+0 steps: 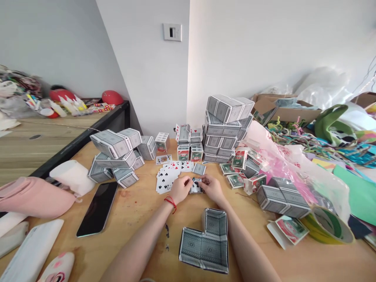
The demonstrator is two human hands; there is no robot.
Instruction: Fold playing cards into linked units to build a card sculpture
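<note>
My left hand (181, 188) and my right hand (210, 188) meet near the middle of the wooden table. Between them lies a playing card (196, 187), pinched at its two sides by curled fingers. Just left of my left hand, a spread of face-up playing cards (164, 179) rests on the table. Behind my hands is a face-down playing card (199, 169). Between my forearms stands an L-shaped open form made of grey-backed cards (203, 246). A red string bracelet (170, 203) circles my left wrist.
Stacked card blocks rise at the left (114, 156) and back right (225, 129). Card boxes (235, 180) lie to the right, by a roll of yellow tape (330, 226). A black phone (98, 209) and a pink pouch (35, 196) are on the left.
</note>
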